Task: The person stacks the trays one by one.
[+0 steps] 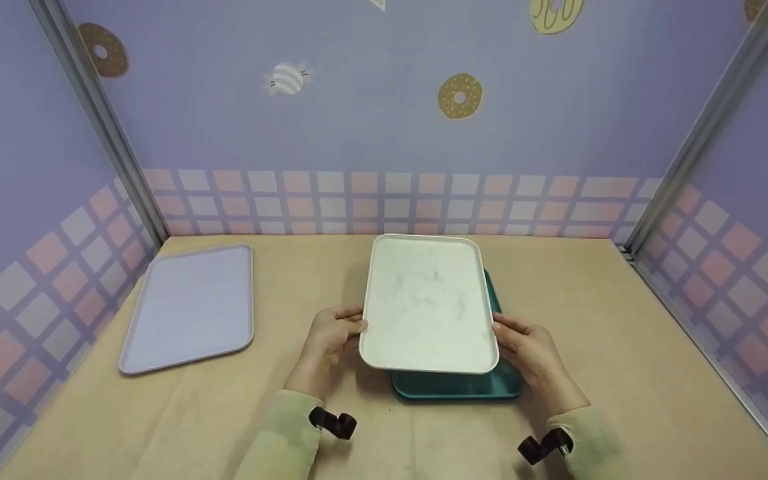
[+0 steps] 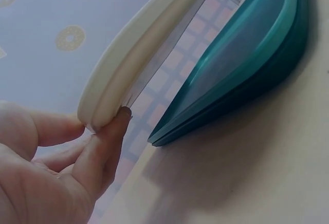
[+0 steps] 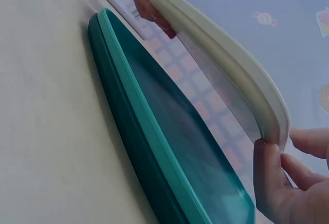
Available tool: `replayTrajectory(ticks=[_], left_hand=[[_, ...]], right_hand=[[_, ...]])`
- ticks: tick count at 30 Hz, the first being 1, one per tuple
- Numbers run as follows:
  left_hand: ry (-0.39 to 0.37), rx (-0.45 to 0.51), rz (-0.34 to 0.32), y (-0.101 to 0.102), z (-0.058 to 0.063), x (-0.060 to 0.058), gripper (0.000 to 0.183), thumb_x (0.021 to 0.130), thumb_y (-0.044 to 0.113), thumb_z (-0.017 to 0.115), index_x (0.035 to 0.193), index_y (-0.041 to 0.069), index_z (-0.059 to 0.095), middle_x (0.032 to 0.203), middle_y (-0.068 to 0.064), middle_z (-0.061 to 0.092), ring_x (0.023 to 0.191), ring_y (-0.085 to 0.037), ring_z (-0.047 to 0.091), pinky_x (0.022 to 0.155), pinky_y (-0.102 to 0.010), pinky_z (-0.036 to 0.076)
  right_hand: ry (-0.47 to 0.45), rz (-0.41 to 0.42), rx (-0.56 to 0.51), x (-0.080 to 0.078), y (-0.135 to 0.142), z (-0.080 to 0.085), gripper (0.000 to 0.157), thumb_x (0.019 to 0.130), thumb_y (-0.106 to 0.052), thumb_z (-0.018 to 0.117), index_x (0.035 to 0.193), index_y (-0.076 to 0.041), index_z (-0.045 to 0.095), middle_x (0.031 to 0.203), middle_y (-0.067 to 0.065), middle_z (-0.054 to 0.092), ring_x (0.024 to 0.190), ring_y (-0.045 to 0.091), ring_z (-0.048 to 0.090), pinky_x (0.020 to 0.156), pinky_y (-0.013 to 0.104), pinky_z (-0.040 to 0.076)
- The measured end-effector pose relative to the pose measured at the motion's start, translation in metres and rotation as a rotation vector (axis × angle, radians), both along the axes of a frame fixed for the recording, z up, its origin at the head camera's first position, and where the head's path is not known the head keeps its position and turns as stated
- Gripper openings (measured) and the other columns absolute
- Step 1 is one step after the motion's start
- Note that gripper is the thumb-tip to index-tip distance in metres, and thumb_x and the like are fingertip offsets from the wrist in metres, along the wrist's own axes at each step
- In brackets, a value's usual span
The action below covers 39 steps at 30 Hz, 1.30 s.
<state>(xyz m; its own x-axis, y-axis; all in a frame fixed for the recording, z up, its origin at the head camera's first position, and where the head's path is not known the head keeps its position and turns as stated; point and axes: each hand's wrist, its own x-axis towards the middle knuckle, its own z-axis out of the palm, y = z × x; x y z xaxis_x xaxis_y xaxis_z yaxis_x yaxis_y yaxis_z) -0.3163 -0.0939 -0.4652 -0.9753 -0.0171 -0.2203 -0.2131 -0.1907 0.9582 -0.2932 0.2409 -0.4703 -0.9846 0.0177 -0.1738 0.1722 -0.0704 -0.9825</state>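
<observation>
Both hands hold a white marble-patterned tray [image 1: 432, 303] by its two long sides, raised above a stack of green trays [image 1: 461, 387]. My left hand [image 1: 334, 337] pinches the left rim, thumb on top and fingers beneath, as the left wrist view shows. On the opposite rim my right hand [image 1: 527, 350] pinches in the same way, seen in the right wrist view. A gap separates the white tray's underside [image 3: 221, 85] from the green trays [image 2: 231, 59]. In the head view the white tray covers most of the stack.
A pale lavender tray [image 1: 191, 310] lies flat on the wooden table [image 1: 617, 373] at the left. Patterned walls [image 1: 384, 133] with grey metal corner posts [image 1: 704, 120] close off the back and both sides. Black straps with small devices [image 1: 334, 423] sit on both wrists.
</observation>
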Motion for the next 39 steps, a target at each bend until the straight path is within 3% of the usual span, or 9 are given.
replayTrajectory(ticks=[6,17,21,29,34,39], left_hand=[[0.016,-0.023,-0.026,0.012,-0.002,0.004,0.037,0.093,-0.012,0.063,0.13,-0.015,0.058,0.102,-0.013,0.07,0.079,-0.014,0.071,0.075,-0.029,0.064],[0.032,-0.047,-0.081,0.034,-0.016,0.009,0.036,0.09,-0.011,0.067,0.126,-0.013,0.063,0.097,-0.008,0.071,0.077,-0.01,0.069,0.07,-0.026,0.062],[0.045,-0.163,-0.111,0.037,-0.019,0.01,0.034,0.09,-0.007,0.07,0.124,-0.011,0.066,0.095,-0.006,0.069,0.073,-0.01,0.066,0.067,-0.026,0.06],[0.068,-0.408,-0.17,0.037,-0.015,0.013,0.035,0.091,-0.003,0.072,0.125,-0.009,0.067,0.112,-0.019,0.071,0.075,-0.013,0.066,0.07,-0.03,0.063],[0.101,-0.477,-0.186,0.037,-0.014,0.016,0.033,0.09,-0.004,0.072,0.122,-0.011,0.068,0.094,-0.01,0.068,0.065,-0.013,0.06,0.059,-0.023,0.055],[0.126,-0.503,-0.194,0.038,-0.013,0.018,0.019,0.088,-0.005,0.072,0.107,-0.009,0.072,0.078,-0.001,0.057,0.059,-0.011,0.055,0.053,-0.02,0.048]], right_hand=[[0.003,-0.027,0.037,-0.003,0.01,-0.002,0.051,0.1,-0.007,0.065,0.144,0.013,0.05,0.102,-0.002,0.072,0.089,0.007,0.067,0.079,0.021,0.058],[-0.02,-0.023,0.166,-0.007,0.037,0.0,0.049,0.098,-0.008,0.067,0.142,0.009,0.055,0.109,-0.001,0.074,0.094,0.006,0.068,0.083,0.021,0.057],[-0.043,-0.022,0.173,-0.008,0.042,-0.002,0.048,0.097,-0.007,0.067,0.14,0.009,0.056,0.106,-0.002,0.074,0.092,0.007,0.068,0.081,0.021,0.058],[-0.044,-0.004,0.178,-0.008,0.043,-0.007,0.043,0.093,0.0,0.068,0.133,0.016,0.059,0.097,0.001,0.075,0.086,0.007,0.068,0.077,0.021,0.058],[-0.046,0.014,0.174,-0.008,0.043,-0.009,0.044,0.093,0.003,0.067,0.133,0.019,0.056,0.097,0.003,0.075,0.085,0.009,0.07,0.075,0.023,0.059],[-0.05,0.027,0.229,-0.009,0.042,-0.011,0.044,0.093,0.002,0.067,0.134,0.017,0.057,0.1,0.005,0.075,0.086,0.009,0.07,0.074,0.022,0.059]])
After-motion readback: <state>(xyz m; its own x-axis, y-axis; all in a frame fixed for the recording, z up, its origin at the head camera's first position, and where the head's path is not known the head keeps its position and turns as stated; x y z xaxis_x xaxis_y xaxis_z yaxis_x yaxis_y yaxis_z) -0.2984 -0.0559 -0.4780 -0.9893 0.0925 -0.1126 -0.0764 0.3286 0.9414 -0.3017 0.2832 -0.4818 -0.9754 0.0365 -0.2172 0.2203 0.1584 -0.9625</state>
